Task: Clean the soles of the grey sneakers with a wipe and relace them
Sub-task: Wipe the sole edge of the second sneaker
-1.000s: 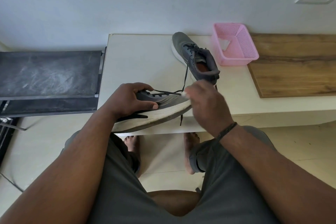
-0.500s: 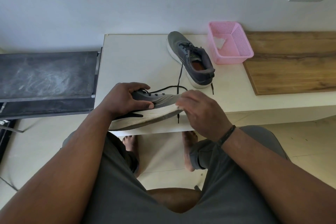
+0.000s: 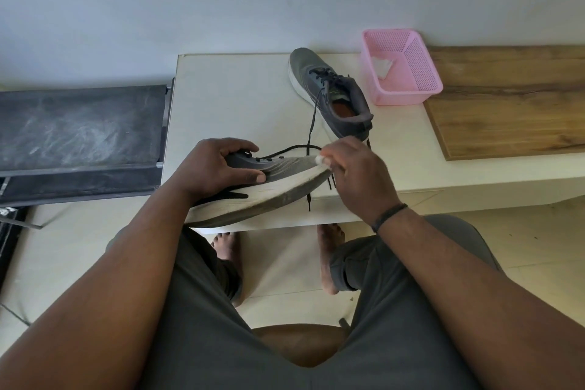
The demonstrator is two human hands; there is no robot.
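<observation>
Left hand (image 3: 218,168) grips the sneaker (image 3: 278,182) on its side, sole toward the person. Right hand (image 3: 357,177) pinches a wipe (image 3: 320,159) at the toe. Beyond it sit the second sneaker (image 3: 329,92) and pink basket (image 3: 421,73).

Bare forearms, no sleeves. A dark braided band (image 3: 388,216) circles the right wrist. Grey trousers (image 3: 202,342), rolled at the calves; bare feet (image 3: 329,260).

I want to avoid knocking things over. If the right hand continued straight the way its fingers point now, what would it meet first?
Probably the toe of the held sneaker: the right hand, pinching a white wipe, points left at it and seems already to touch it.
</observation>
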